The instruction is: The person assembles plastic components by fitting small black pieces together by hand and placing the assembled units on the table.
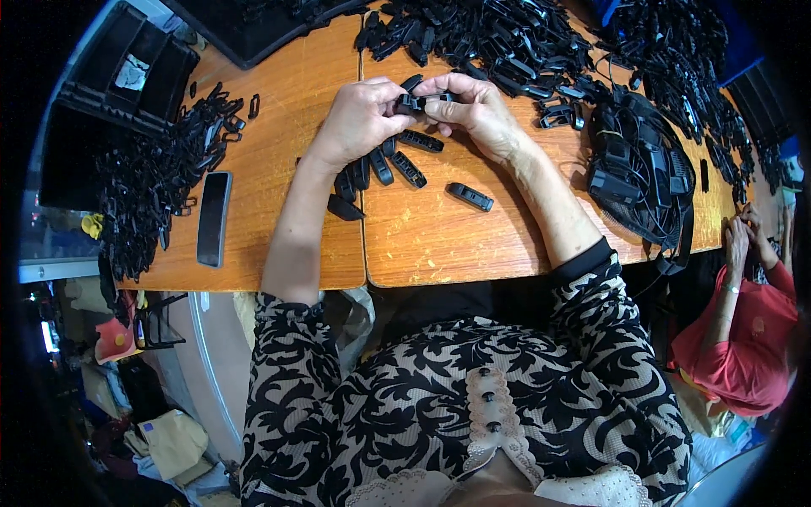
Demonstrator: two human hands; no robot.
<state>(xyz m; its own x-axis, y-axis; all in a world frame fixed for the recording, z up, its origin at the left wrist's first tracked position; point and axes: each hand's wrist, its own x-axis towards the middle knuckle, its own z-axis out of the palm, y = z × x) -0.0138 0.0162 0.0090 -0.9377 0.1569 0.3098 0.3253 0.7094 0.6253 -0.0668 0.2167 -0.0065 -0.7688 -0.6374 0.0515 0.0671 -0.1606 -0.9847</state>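
Both my hands meet over the far middle of the wooden table point(422, 245), pinching small black plastic pieces point(411, 104) between them. My left hand point(359, 118) grips the left side with thumb and fingertips. On the other side, my right hand point(477, 110) closes thumb and forefinger on the right part; whether the pieces are joined is hidden by the fingers. Below them lie several long black plastic pieces with ribbed openings, one of them a ribbed piece point(409, 170). A single black plastic piece point(470, 197) rests apart, nearer to me.
A big heap of black plastic parts point(507, 51) covers the back; another pile of black frames point(169, 177) lies left beside a phone point(214, 220). At right sits a black mesh bag with cables point(642, 177). Black crates point(127, 68) stand far left. A person in red point(743, 329) works at right.
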